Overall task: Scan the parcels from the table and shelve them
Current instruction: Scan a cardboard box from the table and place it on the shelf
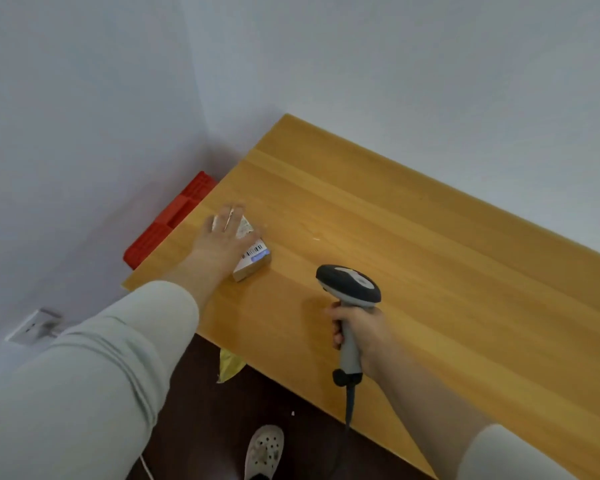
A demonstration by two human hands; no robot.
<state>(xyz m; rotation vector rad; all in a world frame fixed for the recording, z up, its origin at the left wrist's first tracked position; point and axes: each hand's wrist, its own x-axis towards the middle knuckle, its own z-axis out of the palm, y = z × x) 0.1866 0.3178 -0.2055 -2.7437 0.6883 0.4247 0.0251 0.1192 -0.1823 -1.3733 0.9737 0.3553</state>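
We find one parcel (pixel 253 259), a small brown box, lying flat on the wooden table (pixel 413 237) near its left end, close to the edge; a white label (pixel 254 252) with a barcode faces up on its near part. The left hand (pixel 222 237) lies on top of the parcel, palm down, fingers spread and laid across the far half; the fingertips are blurred, so we cannot tell whether they hook over the far edge. The left sleeve (pixel 94 368) is pale grey.

The right hand (pixel 359 329) is wrapped around the grip of a handheld scanner (pixel 350 287); the scanner stands upright above the table, head turned toward the parcel, well apart from it; a bluish glow sits on the label. Its cable (pixel 349 407) drops from the grip past the table's near edge.

The two hands are apart, the parcel under the left only.

A red crate (pixel 168 220) sits beyond the table's left end, against the wall; a wall socket (pixel 32 325) is low on the left; a yellow bag (pixel 230 365) shows beneath the near edge; a white perforated shoe (pixel 264 452) stands on the dark floor (pixel 257 403).
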